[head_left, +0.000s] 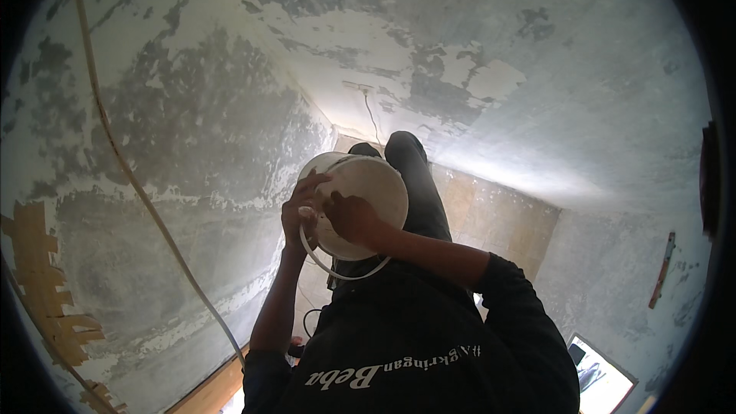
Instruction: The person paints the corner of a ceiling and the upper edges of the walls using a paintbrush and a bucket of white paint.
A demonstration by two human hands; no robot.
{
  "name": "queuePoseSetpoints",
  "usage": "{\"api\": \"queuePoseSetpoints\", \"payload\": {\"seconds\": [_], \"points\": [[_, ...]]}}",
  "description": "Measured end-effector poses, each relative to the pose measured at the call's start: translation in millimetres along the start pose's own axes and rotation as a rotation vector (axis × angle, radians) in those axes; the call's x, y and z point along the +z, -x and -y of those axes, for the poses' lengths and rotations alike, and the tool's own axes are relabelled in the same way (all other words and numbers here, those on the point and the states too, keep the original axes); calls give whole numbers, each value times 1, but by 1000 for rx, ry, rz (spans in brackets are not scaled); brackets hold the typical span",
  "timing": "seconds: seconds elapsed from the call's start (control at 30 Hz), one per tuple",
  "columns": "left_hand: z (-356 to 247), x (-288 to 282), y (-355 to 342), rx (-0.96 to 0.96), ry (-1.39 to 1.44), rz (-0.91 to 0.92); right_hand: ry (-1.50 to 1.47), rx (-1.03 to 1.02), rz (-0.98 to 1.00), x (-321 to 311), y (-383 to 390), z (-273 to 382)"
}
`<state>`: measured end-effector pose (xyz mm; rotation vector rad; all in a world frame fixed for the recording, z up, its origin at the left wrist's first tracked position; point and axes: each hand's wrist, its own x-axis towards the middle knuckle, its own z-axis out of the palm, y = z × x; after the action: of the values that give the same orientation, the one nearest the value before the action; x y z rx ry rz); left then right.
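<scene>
A white round bucket [381,182] is in front of my body, above my legs, with its round face turned up toward me. Its pale curved handle [349,277] hangs down on the near side. At the bucket's left edge my left hand [300,211] grips it, fingers lying over the rim. My right hand [351,218] reaches across the round face with its fingers curled; what they hold, if anything, is hidden. Whether that face is a lid or the inside cannot be made out.
Patchy grey and white walls [192,107] rise on the left and ahead. A long thin strip [126,169] runs down the left wall. A cable [372,117] hangs from a wall fitting ahead. Tan tiles [491,211] lie beyond my legs. A bright opening [606,376] is at lower right.
</scene>
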<state>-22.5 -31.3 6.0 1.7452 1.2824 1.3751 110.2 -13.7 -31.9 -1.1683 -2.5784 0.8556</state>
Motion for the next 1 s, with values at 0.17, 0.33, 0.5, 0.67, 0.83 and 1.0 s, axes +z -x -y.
{"api": "queuePoseSetpoints", "payload": {"seconds": [0.17,0.33,0.5,0.67,0.83,1.0], "points": [[0,-2,-3,1,3,-41,14,-67,133,-11,6,-6],[-14,8,-13,42,69,67,88,98,-95,-45,-8,-9],[-29,20,-20,98,70,85,268,105,-242,-20,0,-28],[-23,21,-19,98,-25,44,268,67,-4,-4,16,-30],[-26,22,-22,128,38,67,170,33,169,-2,14,-30],[-25,26,-14,172,95,162,-48,20,280,-6,4,-41]]}}
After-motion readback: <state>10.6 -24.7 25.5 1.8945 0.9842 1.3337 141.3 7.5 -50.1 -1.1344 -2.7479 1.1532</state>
